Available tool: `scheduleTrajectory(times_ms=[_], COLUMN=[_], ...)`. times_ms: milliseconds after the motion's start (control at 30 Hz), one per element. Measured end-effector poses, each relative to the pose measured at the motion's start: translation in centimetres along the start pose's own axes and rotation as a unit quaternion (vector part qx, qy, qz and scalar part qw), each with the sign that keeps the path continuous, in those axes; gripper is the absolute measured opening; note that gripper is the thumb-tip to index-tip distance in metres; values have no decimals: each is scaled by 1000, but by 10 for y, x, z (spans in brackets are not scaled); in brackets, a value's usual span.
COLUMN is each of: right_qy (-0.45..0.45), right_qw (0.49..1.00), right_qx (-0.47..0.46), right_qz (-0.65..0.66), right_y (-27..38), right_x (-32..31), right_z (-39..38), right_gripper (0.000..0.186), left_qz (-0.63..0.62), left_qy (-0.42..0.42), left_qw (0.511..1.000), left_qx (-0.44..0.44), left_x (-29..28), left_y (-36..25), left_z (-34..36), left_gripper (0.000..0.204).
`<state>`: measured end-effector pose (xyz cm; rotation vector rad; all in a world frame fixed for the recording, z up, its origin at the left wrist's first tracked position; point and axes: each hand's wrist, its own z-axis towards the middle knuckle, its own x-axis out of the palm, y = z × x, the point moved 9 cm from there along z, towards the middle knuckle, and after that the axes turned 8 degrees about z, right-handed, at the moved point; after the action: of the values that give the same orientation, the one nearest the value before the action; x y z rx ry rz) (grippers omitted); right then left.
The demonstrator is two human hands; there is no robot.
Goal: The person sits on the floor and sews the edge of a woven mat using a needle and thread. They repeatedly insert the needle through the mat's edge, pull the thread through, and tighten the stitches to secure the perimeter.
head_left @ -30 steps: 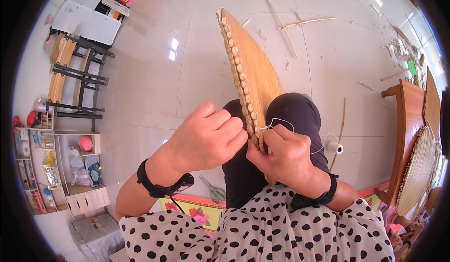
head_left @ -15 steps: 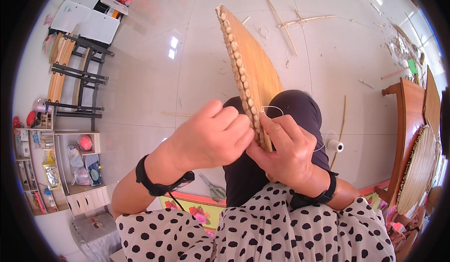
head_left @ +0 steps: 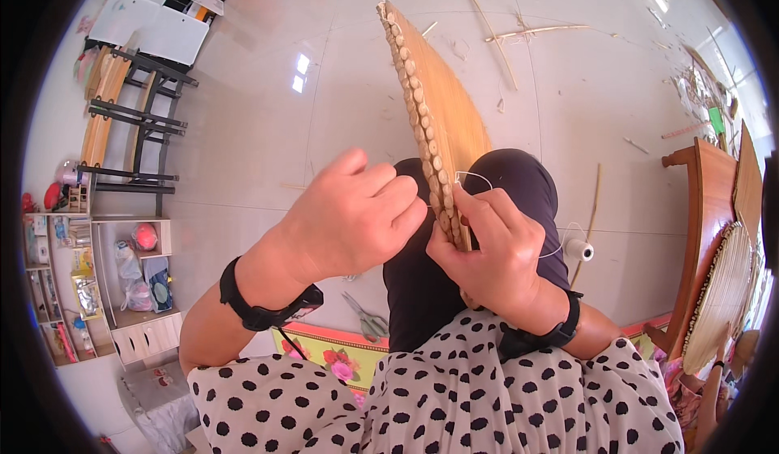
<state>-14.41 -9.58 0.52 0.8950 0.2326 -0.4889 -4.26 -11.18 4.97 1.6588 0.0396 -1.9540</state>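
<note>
A stalk mat (head_left: 450,105), made of thin straw-coloured stalks with round cut ends along its near edge, stands on edge between my knees. My right hand (head_left: 495,247) pinches its lower end between thumb and fingers. White thread (head_left: 479,176) loops out beside that thumb and runs down toward a white spool (head_left: 579,249) on the floor at right. My left hand (head_left: 349,219) is closed in a fist just left of the mat's edge. A short, faint length of thread spans the gap from this fist to the mat; what the curled fingers grip is mostly hidden.
Scissors (head_left: 367,318) lie on the floor below my left forearm. Loose stalks (head_left: 535,30) and scraps litter the tiles ahead. At right stand a wooden piece of furniture (head_left: 690,235) and another stalk mat (head_left: 718,300), near another person's arm (head_left: 712,385). Shelves (head_left: 134,284) stand at left.
My left fist has drawn away from the mat's edge, to the left and slightly up. My right hand keeps its grip on the mat.
</note>
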Motion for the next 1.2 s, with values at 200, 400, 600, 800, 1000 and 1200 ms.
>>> scheduleTrajectory(times_ms=[200,400,600,800,1000,1200], right_qy=[1,-1,0,-4,5,3], right_qw=[1000,1000,999,998,997,998], right_qx=[10,8,33,45,62,54], right_qz=[-4,-6,28,32,42,35], right_y=[1,0,-4,-8,-9,-8], right_x=[0,0,0,-1,1,1], right_z=[0,-3,-4,-4,-8,-8], right_gripper=[33,35,35,34,35,36], left_qz=[65,-9,-30,-39,-17,-36], left_qy=[-19,0,-32,-30,-21,-77], left_qw=[998,997,999,999,999,992], left_qx=[5,-81,-25,-10,-25,-93], left_x=[-6,4,1,3,0,-1], left_y=[-9,-17,-15,-12,-5,3], left_z=[5,0,2,4,-8,-10], left_gripper=[23,21,17,20,21,17])
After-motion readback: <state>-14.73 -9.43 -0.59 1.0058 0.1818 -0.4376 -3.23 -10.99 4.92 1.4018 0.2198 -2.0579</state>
